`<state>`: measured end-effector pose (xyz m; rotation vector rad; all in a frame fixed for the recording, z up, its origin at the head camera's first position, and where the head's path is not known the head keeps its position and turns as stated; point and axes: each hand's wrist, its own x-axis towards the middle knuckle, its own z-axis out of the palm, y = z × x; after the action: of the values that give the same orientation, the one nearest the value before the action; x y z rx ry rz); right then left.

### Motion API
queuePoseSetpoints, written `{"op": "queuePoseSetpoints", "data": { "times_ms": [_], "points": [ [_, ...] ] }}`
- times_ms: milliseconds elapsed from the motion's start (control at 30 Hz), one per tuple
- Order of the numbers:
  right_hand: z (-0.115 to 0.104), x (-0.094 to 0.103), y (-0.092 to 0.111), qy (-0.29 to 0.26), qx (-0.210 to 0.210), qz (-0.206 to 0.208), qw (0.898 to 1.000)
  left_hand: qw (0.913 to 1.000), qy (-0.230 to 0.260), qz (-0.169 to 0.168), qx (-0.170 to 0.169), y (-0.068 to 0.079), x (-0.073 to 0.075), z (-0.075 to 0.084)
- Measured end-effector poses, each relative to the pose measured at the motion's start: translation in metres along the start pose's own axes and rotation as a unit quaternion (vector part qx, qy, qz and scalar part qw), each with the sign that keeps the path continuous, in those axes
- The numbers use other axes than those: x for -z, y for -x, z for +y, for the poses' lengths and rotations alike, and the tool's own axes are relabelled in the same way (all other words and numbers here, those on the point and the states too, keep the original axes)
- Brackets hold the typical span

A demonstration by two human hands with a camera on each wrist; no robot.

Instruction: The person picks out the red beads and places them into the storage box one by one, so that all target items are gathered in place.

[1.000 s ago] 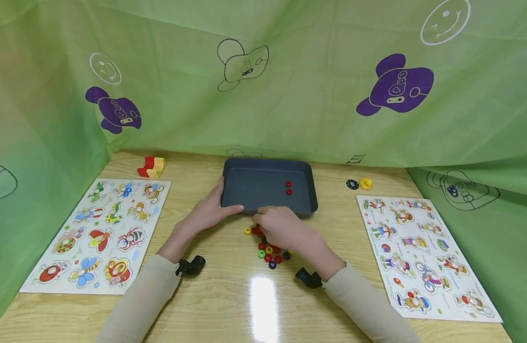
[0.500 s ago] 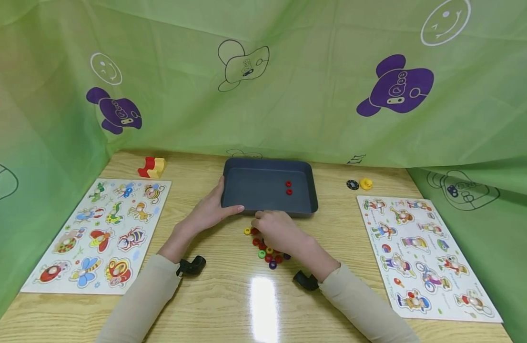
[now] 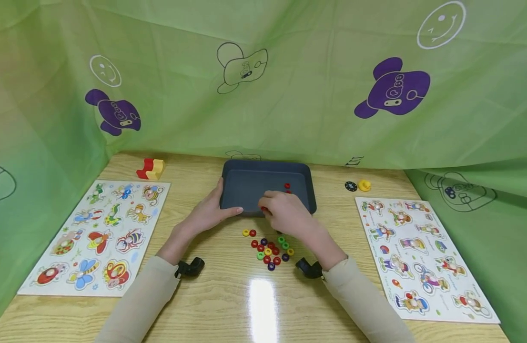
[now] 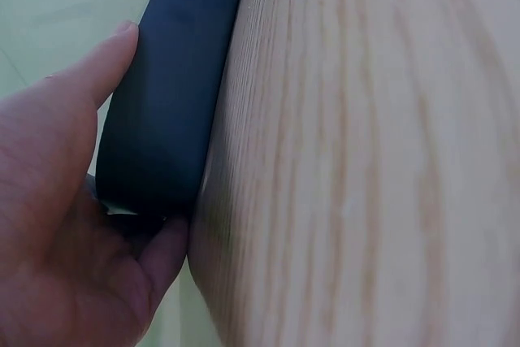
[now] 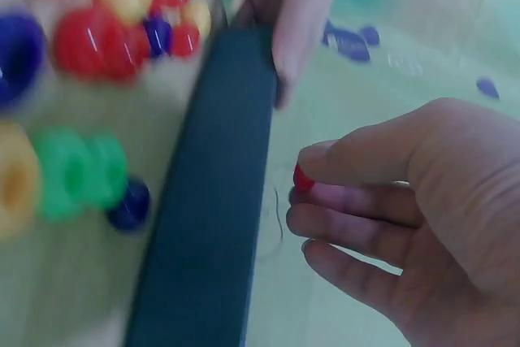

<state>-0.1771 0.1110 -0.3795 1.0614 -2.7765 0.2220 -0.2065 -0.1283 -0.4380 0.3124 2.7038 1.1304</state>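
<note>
My left hand [image 3: 205,209] holds the near left corner of a dark grey tray [image 3: 250,183], the thumb along its front wall. In the left wrist view that thumb lies against the dark wall [image 4: 171,79] and the fingers curl at the corner. My right hand [image 3: 287,214] is over the tray's front rim, pinching a small red bead [image 5: 301,178] between thumb and index finger. Inside the tray a red bead [image 3: 287,185] lies at the right, with another partly hidden behind the right hand. Several loose red, yellow, green and purple beads [image 3: 275,250] lie in front of the tray.
A puzzle board with insects [image 3: 85,214] lies at left, another with cartoon figures [image 3: 435,247] at right. Red and yellow blocks [image 3: 151,168] stand at the back left. A black disc [image 3: 351,186] and a yellow duck [image 3: 364,185] sit right of the tray. Green cloth [image 3: 289,119] hangs behind.
My right hand has picked a red bead from the pile and moved up and forward over the tray's front rim, uncovering more beads. The left hand keeps its place at the tray.
</note>
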Motion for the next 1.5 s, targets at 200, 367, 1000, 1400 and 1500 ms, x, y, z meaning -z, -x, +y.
{"op": "queuePoseSetpoints", "data": {
  "times_ms": [200,367,1000,1400,1500],
  "points": [
    [0.033,-0.003,-0.013,-0.019,-0.061,0.033,0.997,0.9999,-0.008,-0.003,0.007,0.001,0.000,-0.002],
    [0.068,-0.014,-0.020,-0.025,-0.132,0.047,0.990,0.9999,-0.011,0.000,0.005,0.001,-0.001,-0.004],
    [0.101,-0.027,-0.020,-0.016,-0.194,0.026,0.981,0.9999,-0.015,0.004,0.005,-0.001,-0.002,-0.001],
    [0.041,0.012,-0.011,-0.110,-0.110,-0.017,0.988,0.9998,-0.017,0.003,0.010,-0.001,-0.001,0.000],
    [0.019,0.014,-0.006,-0.110,-0.087,-0.042,0.989,0.9998,-0.016,0.002,0.011,0.000,0.000,0.001]
  ]
}}
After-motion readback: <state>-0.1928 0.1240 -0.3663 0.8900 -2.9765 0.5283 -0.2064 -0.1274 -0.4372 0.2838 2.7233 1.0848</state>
